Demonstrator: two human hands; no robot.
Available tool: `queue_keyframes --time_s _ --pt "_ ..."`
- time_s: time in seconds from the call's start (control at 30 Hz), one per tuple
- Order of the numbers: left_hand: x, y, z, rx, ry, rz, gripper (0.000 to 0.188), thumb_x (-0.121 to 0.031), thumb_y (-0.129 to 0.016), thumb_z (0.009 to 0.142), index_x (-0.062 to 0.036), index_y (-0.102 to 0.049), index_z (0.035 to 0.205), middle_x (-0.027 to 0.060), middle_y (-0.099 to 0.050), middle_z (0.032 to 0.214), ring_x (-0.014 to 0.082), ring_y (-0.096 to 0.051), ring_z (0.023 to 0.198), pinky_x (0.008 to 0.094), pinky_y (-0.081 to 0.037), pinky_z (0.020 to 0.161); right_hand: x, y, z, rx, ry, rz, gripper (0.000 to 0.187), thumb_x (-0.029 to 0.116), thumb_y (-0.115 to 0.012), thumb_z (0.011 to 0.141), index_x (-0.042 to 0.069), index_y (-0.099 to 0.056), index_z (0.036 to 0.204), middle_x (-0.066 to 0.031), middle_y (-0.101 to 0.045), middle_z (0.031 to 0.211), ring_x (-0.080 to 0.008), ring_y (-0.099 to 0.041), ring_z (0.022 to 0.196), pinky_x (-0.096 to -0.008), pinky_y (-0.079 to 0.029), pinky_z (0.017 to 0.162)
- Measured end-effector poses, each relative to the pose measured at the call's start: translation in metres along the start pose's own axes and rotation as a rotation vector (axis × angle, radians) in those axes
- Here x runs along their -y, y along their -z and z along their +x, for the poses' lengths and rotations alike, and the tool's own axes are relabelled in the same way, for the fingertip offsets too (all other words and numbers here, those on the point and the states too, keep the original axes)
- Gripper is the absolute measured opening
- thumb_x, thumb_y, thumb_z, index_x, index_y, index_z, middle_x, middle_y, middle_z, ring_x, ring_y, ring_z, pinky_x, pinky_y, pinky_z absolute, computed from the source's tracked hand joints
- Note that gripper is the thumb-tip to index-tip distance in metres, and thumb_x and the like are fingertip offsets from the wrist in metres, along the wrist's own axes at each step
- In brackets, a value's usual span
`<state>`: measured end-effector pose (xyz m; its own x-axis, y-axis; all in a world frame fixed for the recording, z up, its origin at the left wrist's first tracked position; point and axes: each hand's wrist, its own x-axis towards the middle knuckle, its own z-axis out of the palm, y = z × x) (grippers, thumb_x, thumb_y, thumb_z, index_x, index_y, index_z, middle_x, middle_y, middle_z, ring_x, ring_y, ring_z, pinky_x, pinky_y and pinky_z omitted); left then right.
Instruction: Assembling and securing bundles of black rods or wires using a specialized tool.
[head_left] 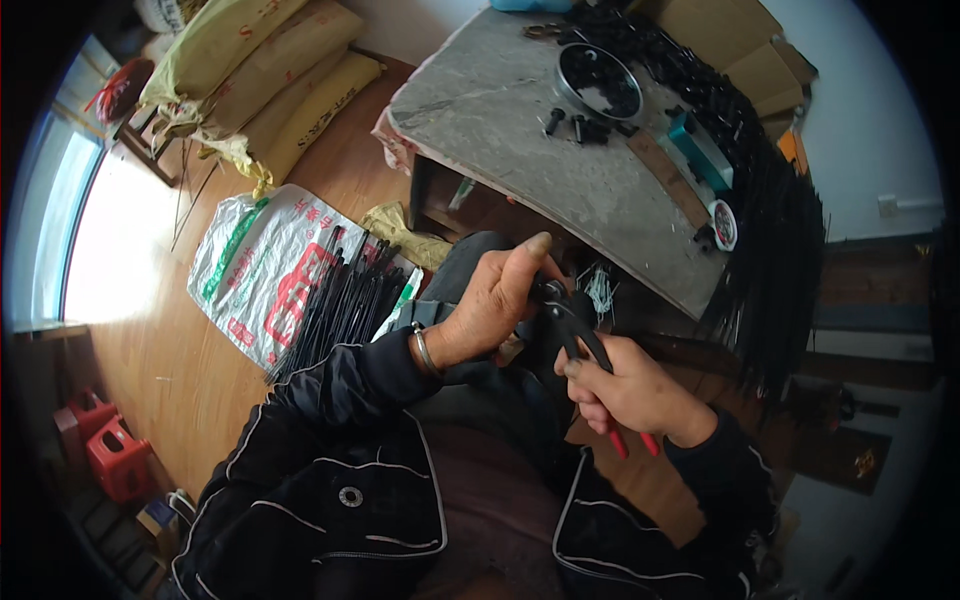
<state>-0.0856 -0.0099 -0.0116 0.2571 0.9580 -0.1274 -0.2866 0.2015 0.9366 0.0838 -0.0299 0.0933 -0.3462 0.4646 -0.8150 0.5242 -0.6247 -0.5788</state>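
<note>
My right hand [635, 388] is wrapped round pliers [570, 322] with dark jaws and red handle ends. The plier handles stand a little apart. Just left of the jaws, my left hand [490, 302] is closed with its thumb raised, right against the plier head. Whatever its fingers grip is hidden by the hand and the dark background. Both hands are above my lap, below the near edge of a grey table [470, 105]. A bundle of long black strips [340, 300] lies to the left on a white printed sack [245, 270].
On the table stand a metal bowl [598, 82] of small black parts, a teal box [700, 150] and a small round tub [724, 226]. Many black strips [770, 260] hang over its right side. Stuffed sacks [270, 90] are stacked far left; red stools [118, 460] stand lower left.
</note>
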Motion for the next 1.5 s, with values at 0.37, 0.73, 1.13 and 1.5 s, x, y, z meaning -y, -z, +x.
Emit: queue_keyframes --time_s 0.37,0.73,1.13,1.5 --pt "-0.002 -0.008 0.011 -0.026 0.042 -0.045 0.060 -0.047 -0.035 0.100 -0.0003 -0.065 0.078 0.0008 -0.055 0.066 0.0072 -0.046 0.059 0.0220 -0.037 0.053 -0.008 0.009 -0.008 -0.197 0.261 -0.297 0.020 0.013 -0.048 0.097 0.001 -0.052 0.112 -0.0036 -0.057 0.076 -0.0108 -0.057 0.061 -0.0264 -0.052 0.059" --pt "-0.002 -0.015 0.005 0.060 -0.030 -0.033 0.057 -0.044 -0.037 0.101 -0.0006 -0.063 0.076 -0.0019 -0.048 0.057 0.0072 -0.042 0.053 0.0226 -0.033 0.049 -0.007 0.014 -0.009 -0.146 0.078 -0.335 0.012 0.018 -0.050 0.097 0.006 -0.049 0.100 0.0030 -0.044 0.065 -0.0048 -0.042 0.051 -0.0222 -0.040 0.045" --pt "-0.221 0.129 0.008 -0.460 -0.980 -0.106 0.045 -0.040 -0.035 0.103 0.0002 -0.055 0.105 -0.0039 -0.034 0.059 0.0088 -0.033 0.050 0.0252 -0.031 0.046 -0.013 0.134 0.093 -1.142 0.520 -1.093 0.041 0.039 -0.058 0.092 0.003 -0.052 0.110 -0.0238 -0.064 0.098 -0.0430 -0.060 0.091 -0.0484 -0.045 0.074" --pt "0.076 0.269 0.063 -0.713 -0.324 1.103 0.022 -0.015 -0.049 0.093 -0.0047 -0.059 0.109 0.0221 -0.063 0.096 0.0421 -0.061 0.085 0.0498 -0.048 0.072 -0.020 0.147 0.113 -1.361 0.687 -1.264 0.034 0.031 -0.058 0.093 0.001 -0.058 0.108 -0.0152 -0.060 0.103 -0.0357 -0.056 0.096 -0.0427 -0.045 0.081"
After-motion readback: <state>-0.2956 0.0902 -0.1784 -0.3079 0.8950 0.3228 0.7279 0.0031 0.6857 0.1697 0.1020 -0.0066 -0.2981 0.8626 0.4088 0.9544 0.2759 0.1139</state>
